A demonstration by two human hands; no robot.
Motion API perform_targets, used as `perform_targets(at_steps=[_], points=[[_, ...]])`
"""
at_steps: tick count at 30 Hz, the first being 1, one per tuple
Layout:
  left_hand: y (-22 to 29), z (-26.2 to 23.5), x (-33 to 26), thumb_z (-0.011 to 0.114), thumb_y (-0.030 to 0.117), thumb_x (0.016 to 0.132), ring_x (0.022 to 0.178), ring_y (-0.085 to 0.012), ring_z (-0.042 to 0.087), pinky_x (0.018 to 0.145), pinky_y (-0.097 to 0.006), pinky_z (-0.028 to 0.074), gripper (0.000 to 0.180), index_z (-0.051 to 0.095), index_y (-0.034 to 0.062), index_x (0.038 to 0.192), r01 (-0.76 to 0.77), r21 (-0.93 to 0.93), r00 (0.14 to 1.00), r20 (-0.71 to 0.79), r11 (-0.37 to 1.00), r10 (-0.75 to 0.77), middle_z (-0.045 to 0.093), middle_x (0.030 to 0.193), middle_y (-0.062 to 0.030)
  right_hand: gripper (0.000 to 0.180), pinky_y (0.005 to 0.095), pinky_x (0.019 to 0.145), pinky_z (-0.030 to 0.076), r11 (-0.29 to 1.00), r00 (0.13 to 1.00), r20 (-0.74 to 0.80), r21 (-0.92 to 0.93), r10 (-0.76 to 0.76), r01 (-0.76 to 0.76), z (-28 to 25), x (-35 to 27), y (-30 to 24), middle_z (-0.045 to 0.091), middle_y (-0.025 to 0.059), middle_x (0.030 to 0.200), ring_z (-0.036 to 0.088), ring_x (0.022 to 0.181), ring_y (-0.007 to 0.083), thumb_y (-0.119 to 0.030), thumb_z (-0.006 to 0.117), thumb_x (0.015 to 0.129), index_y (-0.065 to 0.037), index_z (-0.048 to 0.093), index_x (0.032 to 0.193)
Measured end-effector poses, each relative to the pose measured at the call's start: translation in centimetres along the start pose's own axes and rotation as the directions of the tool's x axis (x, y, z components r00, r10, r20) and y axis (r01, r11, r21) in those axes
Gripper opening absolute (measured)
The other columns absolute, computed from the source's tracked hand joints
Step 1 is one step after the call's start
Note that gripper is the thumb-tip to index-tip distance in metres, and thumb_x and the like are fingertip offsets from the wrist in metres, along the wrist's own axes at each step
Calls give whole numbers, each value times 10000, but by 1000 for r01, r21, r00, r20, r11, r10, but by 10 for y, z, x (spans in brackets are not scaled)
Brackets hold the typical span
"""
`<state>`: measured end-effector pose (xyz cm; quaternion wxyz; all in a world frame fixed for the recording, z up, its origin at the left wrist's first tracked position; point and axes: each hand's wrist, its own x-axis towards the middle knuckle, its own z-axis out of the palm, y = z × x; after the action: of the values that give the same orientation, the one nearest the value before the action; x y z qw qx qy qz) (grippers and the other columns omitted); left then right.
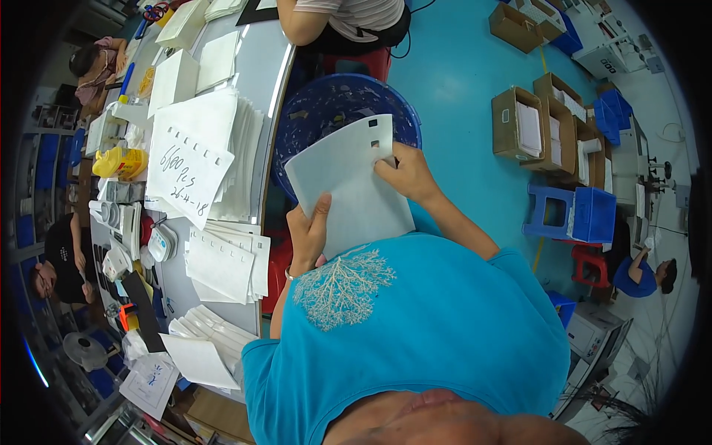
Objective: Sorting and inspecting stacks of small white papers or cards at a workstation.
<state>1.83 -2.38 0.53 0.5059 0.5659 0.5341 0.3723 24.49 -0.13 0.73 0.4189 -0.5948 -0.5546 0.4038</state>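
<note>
I hold a white card sheet (pixel 348 189) with small square punched holes near its top corner, both hands on it. My left hand (pixel 308 233) grips its lower left edge, thumb on top. My right hand (pixel 404 174) pinches its upper right edge beside the holes. The sheet hangs over a blue perforated plastic basket (pixel 326 104) that stands on the floor next to the grey table (pixel 271 67). My blue shirt fills the lower part of the view.
Stacks of white punched sheets (pixel 222 263) lie on the table, one topped by a handwritten sheet (pixel 185 159). A yellow bottle (pixel 119 162) stands at the left. Cardboard boxes (pixel 519 122), blue crates (pixel 571 213) and other seated people surround me.
</note>
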Motion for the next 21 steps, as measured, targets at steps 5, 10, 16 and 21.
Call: perform_targets(at_steps=[5, 10, 16, 21], points=[[-19, -5, 4, 605, 346, 926, 765, -107, 556, 657, -255, 433, 392, 633, -41, 979, -12, -148, 998, -63, 989, 3, 643, 836, -63, 322, 213, 485, 426, 894, 917, 368, 342, 156, -289, -17, 6, 0, 638, 45, 751, 541, 603, 62, -205, 621, 845, 29, 628, 1066], [-27, -3, 3, 627, 342, 911, 880, -135, 574, 763, -270, 451, 419, 608, -44, 1074, 102, -372, 987, -79, 923, -141, 640, 978, -86, 320, 154, 385, 343, 469, 794, 571, 654, 209, -594, -14, 9, 15, 584, 5, 672, 393, 471, -5, -198, 584, 895, 37, 596, 1113], [-23, -3, 3, 627, 334, 912, 866, -134, 578, 754, -268, 454, 411, 610, -45, 1070, 86, -344, 986, -108, 935, -130, 643, 970, -90, 217, 133, 378, 322, 303, 782, 581, 721, 226, -623, 0, 16, 29, 611, 1, 712, 394, 447, -28, -122, 581, 898, 21, 628, 1055], [-7, -4, -6, 613, 328, 924, 828, -121, 574, 714, -260, 444, 388, 621, -45, 1029, -10, -169, 992, -124, 986, -11, 651, 925, -85, 205, 161, 433, 378, 666, 808, 502, 493, 308, -560, -12, 23, 13, 658, 39, 788, 518, 538, 14, -129, 637, 869, 19, 656, 1010]])
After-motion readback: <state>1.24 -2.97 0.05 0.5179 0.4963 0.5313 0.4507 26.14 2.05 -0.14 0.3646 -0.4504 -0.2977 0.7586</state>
